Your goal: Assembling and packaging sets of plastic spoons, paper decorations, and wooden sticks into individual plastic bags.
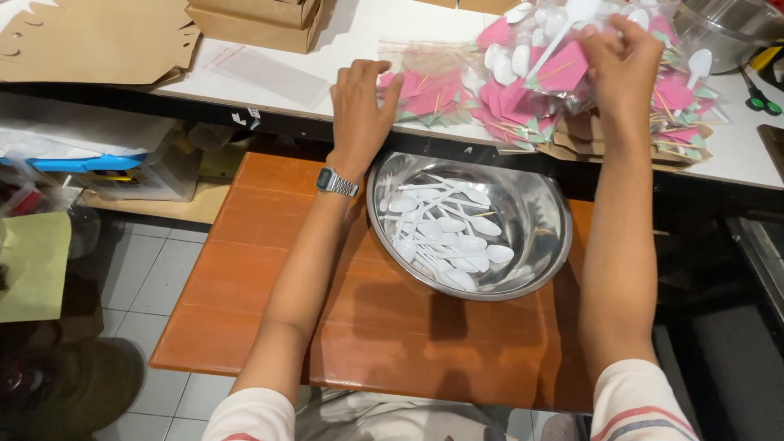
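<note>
We are partway through making up cutlery packets: our right hand (622, 65) is closed in a pinch on a white plastic spoon (562, 33), held over the heap of finished packets (572, 90) of pink napkins, toothpicks and spoons in clear sleeves on the white table (343, 41), while our left hand (359, 106) lies flat with fingers spread, pressing on a smaller stack of pink napkin packets (429, 96) near the table's front edge and gripping nothing. The loose spoons wait in the steel bowl (539, 269) on the orange board (269, 261) between our forearms, just below the table edge. We judge that the spoon in our pinch is about to go in with a napkin, so the next move calls for steadying the packet under the left palm and sliding the spoon in handle first without snagging the thin sleeve. Room is tight on the right, where a second steel bowl (727, 28) and green-handled scissors (759, 98) stand close by the heap; to the left the table is more open as far as the brown cardboard boxes (253, 20). The left stack sits close to the table's lip, so a careless push could tip packets down toward the bowl
</note>
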